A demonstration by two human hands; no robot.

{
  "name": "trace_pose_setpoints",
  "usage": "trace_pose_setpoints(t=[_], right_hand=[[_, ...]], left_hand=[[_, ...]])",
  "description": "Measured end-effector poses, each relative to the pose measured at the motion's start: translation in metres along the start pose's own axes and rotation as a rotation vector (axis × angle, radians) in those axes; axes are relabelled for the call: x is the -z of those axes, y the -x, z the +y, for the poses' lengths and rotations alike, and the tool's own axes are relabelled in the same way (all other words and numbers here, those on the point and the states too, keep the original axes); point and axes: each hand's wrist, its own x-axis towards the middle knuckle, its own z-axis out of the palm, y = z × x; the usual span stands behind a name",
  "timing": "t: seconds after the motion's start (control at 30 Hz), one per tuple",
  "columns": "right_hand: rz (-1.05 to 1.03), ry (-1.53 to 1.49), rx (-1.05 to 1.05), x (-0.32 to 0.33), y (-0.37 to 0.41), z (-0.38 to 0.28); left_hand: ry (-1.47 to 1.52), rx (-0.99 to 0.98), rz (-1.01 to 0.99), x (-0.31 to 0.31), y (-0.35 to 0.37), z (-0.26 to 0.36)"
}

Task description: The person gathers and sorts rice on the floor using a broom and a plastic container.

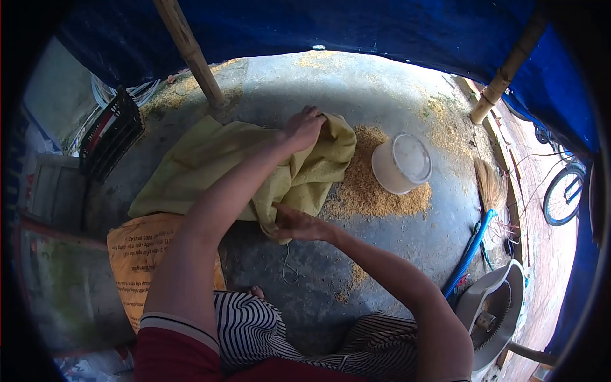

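Observation:
A large yellow-green woven sack [216, 153] lies on the concrete floor, its mouth toward the right, with loose folds there. At the far rim of the mouth, my left hand [304, 129] is closed on the fabric. My right hand [296, 224] is closed on the near edge of the same sack, its fingertips partly hidden by the cloth. Just right of the mouth is a heap of golden-brown grain or husks [363, 184]. A whitish translucent plastic tub [402, 163] sits tilted on that heap. What the sack contains is hidden.
An orange printed sack [133, 261] lies beside my left arm. A black crate [113, 137] stands at the left. Bamboo poles [189, 51] rise under a blue tarp [267, 25]. At the right are a blue-handled broom [489, 191], a grey machine housing [496, 305] and a wheel [564, 195].

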Motion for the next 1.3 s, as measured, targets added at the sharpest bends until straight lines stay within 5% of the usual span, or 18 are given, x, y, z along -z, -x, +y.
trace_pose_setpoints(t=[0.1,0.2,0.27,0.37,0.5,0.6,0.63,0.73,0.77,0.8,0.87,0.93,1.3], right_hand=[[-0.131,0.127,-0.129,0.015,0.005,0.001],[0.027,0.381,-0.059,0.037,0.008,0.021],[-0.127,0.552,-0.367,0.045,0.020,0.001],[-0.419,0.475,-0.412,0.040,0.010,0.056],[-0.135,0.601,-0.412,0.038,0.023,0.038],[-0.017,0.387,-0.294,0.068,0.026,0.032],[0.034,0.420,-0.278,0.070,0.024,0.051],[0.080,0.512,-0.205,0.072,0.021,0.112],[0.098,0.424,-0.140,0.073,0.023,0.132],[0.102,0.321,-0.081,0.074,0.026,0.150],[0.044,0.224,-0.015,0.080,0.023,0.133],[0.100,0.435,-0.385,0.073,0.038,0.057],[0.172,0.379,-0.347,0.093,0.047,0.053]], left_hand=[[-0.114,0.099,-0.099,-0.004,0.007,-0.002],[-0.227,0.146,-0.145,-0.008,0.005,-0.012],[-0.208,0.165,-0.116,-0.012,0.007,-0.020],[-0.193,0.190,-0.107,-0.026,0.009,-0.042],[-0.375,0.201,-0.280,-0.016,0.017,-0.026],[0.029,0.026,-0.057,0.044,0.022,0.029],[0.194,-0.059,-0.328,0.092,0.020,0.055],[1.233,-0.449,-0.642,0.156,0.044,0.099],[1.332,-0.517,-0.913,0.159,0.052,0.113],[1.595,-0.869,-0.944,0.172,0.065,0.132],[1.596,-0.784,-0.829,0.171,0.080,0.108],[1.584,-0.695,-0.714,0.169,0.097,0.095],[1.394,-0.666,-0.411,0.161,0.081,0.093]])
